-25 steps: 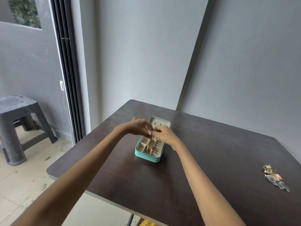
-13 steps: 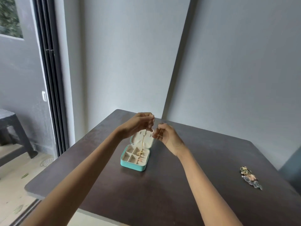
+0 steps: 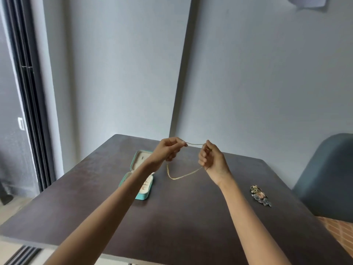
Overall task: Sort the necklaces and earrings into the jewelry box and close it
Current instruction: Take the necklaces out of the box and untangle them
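Above a dark wooden table (image 3: 191,217), the left hand (image 3: 168,150) and right hand (image 3: 212,159) each pinch a thin gold chain necklace (image 3: 181,176), spreading it, probably to untangle it before storing it in the open teal jewelry box (image 3: 141,176) just left.

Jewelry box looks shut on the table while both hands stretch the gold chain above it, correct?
Not quite: the head view shows the jewelry box open, lid back. The left hand and right hand do hold the gold chain stretched between them.
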{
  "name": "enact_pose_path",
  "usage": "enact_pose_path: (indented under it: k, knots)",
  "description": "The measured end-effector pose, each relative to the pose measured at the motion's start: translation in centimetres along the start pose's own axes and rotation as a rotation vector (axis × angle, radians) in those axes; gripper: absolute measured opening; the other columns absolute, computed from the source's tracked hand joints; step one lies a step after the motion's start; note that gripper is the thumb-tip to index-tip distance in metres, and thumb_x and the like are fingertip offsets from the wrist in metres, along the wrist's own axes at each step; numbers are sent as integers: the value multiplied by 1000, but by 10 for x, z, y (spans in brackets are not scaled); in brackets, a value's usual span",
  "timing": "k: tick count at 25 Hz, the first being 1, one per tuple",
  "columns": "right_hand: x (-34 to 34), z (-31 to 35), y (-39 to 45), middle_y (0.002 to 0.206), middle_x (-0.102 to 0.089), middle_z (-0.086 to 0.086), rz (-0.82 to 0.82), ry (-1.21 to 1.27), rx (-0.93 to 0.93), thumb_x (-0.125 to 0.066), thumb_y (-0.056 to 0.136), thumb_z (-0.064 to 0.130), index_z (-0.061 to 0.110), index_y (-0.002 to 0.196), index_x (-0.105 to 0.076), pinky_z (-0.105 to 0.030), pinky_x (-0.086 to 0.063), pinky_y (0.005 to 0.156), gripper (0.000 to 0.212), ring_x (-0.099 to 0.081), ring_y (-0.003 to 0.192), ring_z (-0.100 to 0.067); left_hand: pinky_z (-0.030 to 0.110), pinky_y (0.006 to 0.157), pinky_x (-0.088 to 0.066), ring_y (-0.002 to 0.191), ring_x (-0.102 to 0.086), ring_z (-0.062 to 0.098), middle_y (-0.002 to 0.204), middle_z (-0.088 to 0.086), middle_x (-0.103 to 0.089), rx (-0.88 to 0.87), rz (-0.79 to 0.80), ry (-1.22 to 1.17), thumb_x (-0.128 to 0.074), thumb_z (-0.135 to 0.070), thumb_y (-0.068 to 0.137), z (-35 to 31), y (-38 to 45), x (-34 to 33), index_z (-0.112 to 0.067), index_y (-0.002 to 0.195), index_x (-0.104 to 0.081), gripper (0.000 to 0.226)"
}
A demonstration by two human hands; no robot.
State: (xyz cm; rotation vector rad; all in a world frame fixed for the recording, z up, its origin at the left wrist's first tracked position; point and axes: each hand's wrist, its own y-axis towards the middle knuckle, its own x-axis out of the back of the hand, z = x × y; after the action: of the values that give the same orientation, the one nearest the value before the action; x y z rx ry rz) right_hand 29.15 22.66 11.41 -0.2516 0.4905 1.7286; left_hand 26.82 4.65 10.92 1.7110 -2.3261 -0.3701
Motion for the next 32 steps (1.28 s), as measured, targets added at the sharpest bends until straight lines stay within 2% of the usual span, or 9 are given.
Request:
enact_pose_path:
  k: [3, 6, 11, 15, 17, 20, 25, 30, 32]
  knots:
    - [18, 2, -23, 50, -48, 3, 26, -19, -47, -62, 79, 35, 18, 65, -57, -20, -29, 41, 23, -38, 40, -9, 19, 42, -21, 44, -28, 6, 57, -3, -36, -13, 60, 69, -54, -21, 94, -1, -5, -28, -16, 80, -59, 16]
    - [36, -3, -43, 54, -56, 2, 116, -59, -66, -80, 62, 40, 17, 74, -67, -20, -37, 41, 30, -45, 40, -10, 18, 41, -17, 43, -24, 6, 51, -7, -32, -1, 129, -53, -53, -21, 95, 9, -9, -50, -17, 78, -58, 18]
    - [69, -7, -60, 55, -61, 1, 89, -134, -123, -84, 54, 47, 16, 77, -71, -19, -41, 39, 42, -53, 42, -10, 21, 46, -18, 46, -25, 7, 55, -5, -33, 119, 331, -172, -50, -14, 96, 39, -19, -79, -15, 84, -57, 14]
    - [96, -19, -53, 59, -62, -1, -62, -243, -168, -61, 86, 32, 10, 88, -63, -19, -45, 44, 22, -55, 46, -10, 18, 46, -34, 49, -39, 7, 63, 0, -44, 142, 139, 79, -54, -12, 94, 70, -5, -99, -4, 95, -59, 10]
    - [106, -33, -42, 63, -63, -2, -169, -318, -192, -52, 94, 23, 8, 93, -64, -19, -48, 47, 19, -57, 48, -10, 22, 49, -43, 51, -46, 9, 66, 1, -50, 125, 53, 157, -55, -10, 92, 88, 7, -104, -2, 95, -62, 11]
    - [122, -56, -20, 67, -61, -4, -348, -481, -223, -54, 94, 20, 10, 89, -65, -20, -50, 49, 16, -56, 48, -9, 31, 64, -48, 57, -51, 12, 68, 0, -56, 106, -58, 379, -58, -7, 87, 115, 25, -110, -8, 88, -67, 10]
    - [147, -84, 24, 65, -65, 2, -482, -948, -51, -61, 86, 25, 18, 69, -69, -31, -46, 64, 20, -57, 63, -13, 20, 69, -38, 75, -54, 13, 83, -2, -54, 50, -85, 676, -54, -1, 83, 147, 52, -109, -12, 88, -71, 21]
    - [159, -98, 52, 92, -73, -3, -512, -1226, -20, -60, 86, 28, 14, 87, -74, -30, -45, 71, 20, -64, 90, -22, 27, 70, -41, 82, -58, 23, 90, 10, -64, 85, -85, 665, -56, -1, 79, 162, 77, -104, -4, 90, -56, 11]
    - [162, -98, 58, 98, -73, -3, -498, -1259, -1, -60, 86, 26, 13, 91, -74, -29, -45, 75, 20, -63, 96, -23, 29, 76, -45, 85, -56, 21, 91, 9, -62, 90, -55, 664, -54, 0, 77, 165, 84, -100, -6, 86, -60, 12]
